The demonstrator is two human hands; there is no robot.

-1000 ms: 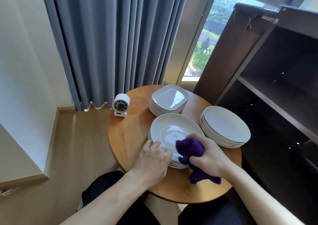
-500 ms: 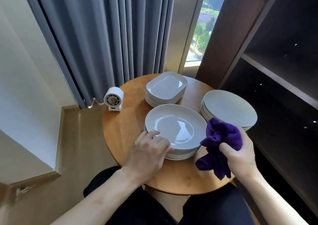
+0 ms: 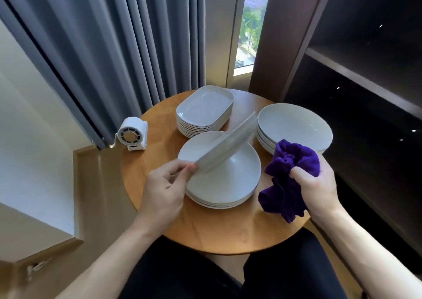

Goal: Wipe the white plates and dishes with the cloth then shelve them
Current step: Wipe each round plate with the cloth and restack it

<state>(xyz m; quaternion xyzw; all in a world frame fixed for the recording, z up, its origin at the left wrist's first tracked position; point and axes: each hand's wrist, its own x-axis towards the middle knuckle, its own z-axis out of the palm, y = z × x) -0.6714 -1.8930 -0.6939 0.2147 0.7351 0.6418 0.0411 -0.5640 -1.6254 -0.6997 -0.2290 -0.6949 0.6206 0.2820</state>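
Lifted since half a second ago, the top plate (image 3: 228, 148) now stands tilted on edge above its stack, motion-blurred, its near rim pinched between thumb and fingers of the left hand (image 3: 165, 185); earlier that hand lay flat against the stack's rim. Beneath it the front stack of round plates (image 3: 228, 184) sits at the middle of the table, glossy white, shallow and smooth. The right hand (image 3: 319, 184) is closed around the purple cloth (image 3: 290, 175), a soft, napped fabric bunched above the fist and hanging in folds below it, held at the right of the front stack, apart from the raised plate. Behind the cloth stands a second stack of round plates (image 3: 294, 125), matt white. At the far side a stack of rounded-rectangular dishes (image 3: 205, 110) rests, smooth with raised rims. All three stacks stand on the round wooden table (image 3: 205, 230), warm-toned with a satin finish. A small white plastic fan (image 3: 132, 135) sits at the table's left edge. Grey pleated curtains (image 3: 125, 47) hang behind; a dark wooden shelf unit (image 3: 365, 70) stands at right.
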